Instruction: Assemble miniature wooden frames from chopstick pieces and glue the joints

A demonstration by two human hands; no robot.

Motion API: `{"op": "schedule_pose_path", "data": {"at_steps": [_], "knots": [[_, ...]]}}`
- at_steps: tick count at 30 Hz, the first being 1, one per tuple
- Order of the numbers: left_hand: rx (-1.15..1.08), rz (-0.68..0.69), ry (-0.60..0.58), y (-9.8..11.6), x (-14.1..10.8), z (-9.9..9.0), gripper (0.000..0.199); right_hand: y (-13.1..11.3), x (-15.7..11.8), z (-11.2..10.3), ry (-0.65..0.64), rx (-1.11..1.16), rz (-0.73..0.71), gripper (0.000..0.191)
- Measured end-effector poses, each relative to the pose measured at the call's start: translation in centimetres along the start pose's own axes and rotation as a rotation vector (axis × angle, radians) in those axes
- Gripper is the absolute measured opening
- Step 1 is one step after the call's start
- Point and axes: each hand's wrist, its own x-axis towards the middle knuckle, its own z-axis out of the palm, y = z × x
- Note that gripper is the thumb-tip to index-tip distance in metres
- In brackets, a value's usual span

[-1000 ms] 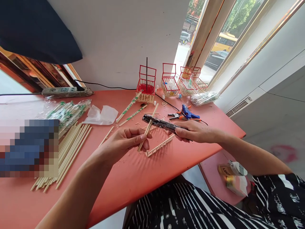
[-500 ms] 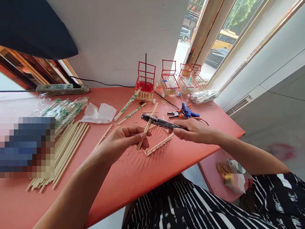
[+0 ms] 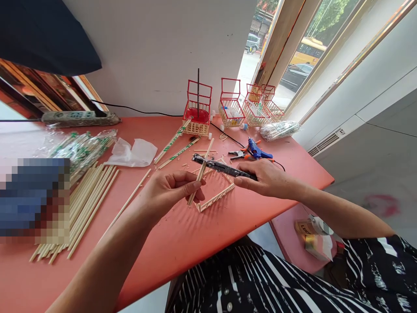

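My left hand (image 3: 184,187) pinches a couple of wooden chopsticks (image 3: 208,152) between thumb and fingers, slanting up and away. My right hand (image 3: 265,177) grips a long, worn black hand tool (image 3: 224,168) whose kind I cannot make out. The tool's far end crosses the chopsticks just above my left fingertips and touches them. Beneath both hands, a small frame of glued sticks (image 3: 216,197) lies on the red table (image 3: 182,248), partly hidden by the tool and my left hand. Bits of cut wood are scattered around it.
Loose chopsticks (image 3: 93,204) lie at left by wrapped ones (image 3: 84,148) and a white plastic bag (image 3: 133,152). A blue glue gun (image 3: 257,150) rests on orange-handled pliers (image 3: 236,153). Red-rimmed stick baskets (image 3: 197,108) stand along the wall. A power strip (image 3: 81,117) lies at back left.
The black tool's parts look closer together around the chopsticks than before. Both hands stay nearly in place, and the view has shifted slightly.
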Motion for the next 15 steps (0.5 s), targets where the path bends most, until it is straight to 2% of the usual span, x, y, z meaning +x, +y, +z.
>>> {"op": "schedule_pose_path", "data": {"at_steps": [15], "knots": [[0.081, 0.048, 0.031, 0.29, -0.63, -0.71, 0.048, -0.06, 0.54, 0.07, 0.040, -0.104, -0.051, 0.069]]}}
